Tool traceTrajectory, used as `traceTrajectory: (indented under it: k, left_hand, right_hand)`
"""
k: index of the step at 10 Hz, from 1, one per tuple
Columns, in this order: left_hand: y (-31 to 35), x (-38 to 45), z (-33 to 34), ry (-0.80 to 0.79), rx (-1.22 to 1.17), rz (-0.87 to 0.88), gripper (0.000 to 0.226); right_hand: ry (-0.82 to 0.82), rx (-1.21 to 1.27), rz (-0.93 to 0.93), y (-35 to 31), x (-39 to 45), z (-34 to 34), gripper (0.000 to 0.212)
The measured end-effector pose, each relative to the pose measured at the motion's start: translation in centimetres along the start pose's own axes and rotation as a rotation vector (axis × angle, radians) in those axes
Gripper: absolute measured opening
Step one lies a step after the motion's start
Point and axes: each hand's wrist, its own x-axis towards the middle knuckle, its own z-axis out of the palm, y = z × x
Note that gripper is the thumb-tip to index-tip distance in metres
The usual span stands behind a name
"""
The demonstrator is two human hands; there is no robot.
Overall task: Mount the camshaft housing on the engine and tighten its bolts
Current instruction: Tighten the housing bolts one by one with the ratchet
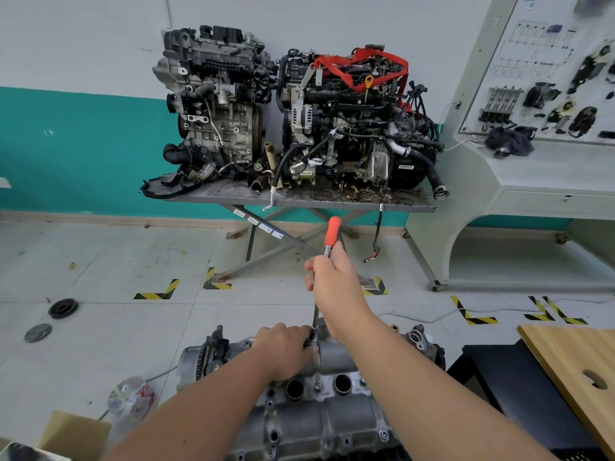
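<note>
Two complete engines (296, 118) stand side by side on a scissor-legged steel table (299, 199) against the wall. Near the bottom of the view, the camshaft housing (319, 417) sits on the engine, its plug wells facing up. The right hand (336, 277) grasps the shaft of an orange-handled ratchet (327, 247), which stands tilted. The left hand (286, 347) pinches the ratchet's head at the housing's far edge.
</note>
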Motion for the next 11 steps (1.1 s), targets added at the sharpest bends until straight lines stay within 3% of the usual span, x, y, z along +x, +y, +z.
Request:
traceTrajectory:
  k: [1,2,5,8,10,11]
  left_hand:
    - [0.0,0.1,0.1,-0.002,0.006,0.004,0.038]
    - [0.0,0.2,0.1,-0.006,0.01,0.002,0.039]
    - [-0.1,0.3,0.2,0.0,-0.003,-0.016,0.041]
    - [-0.1,0.2,0.2,-0.007,0.0,-0.02,0.041]
    - [0.0,0.2,0.1,-0.017,-0.008,-0.02,0.04]
    - [0.0,0.2,0.1,-0.014,-0.005,-0.018,0.039]
  right_hand:
    - [0.012,-0.089,0.016,-0.6,0.0,0.1,0.02]
    - [0.021,-0.246,0.043,-1.0,0.4,0.3,0.042]
    - [-0.019,-0.138,0.188,-2.3,0.5,-0.5,0.021]
    - [-0.036,-0.258,0.152,-2.9,0.7,-0.8,0.013]
    - [0.002,-0.379,0.119,-2.8,0.8,-0.2,0.029]
    - [0.02,-0.347,0.127,-3.0,1.0,-0.2,0.024]
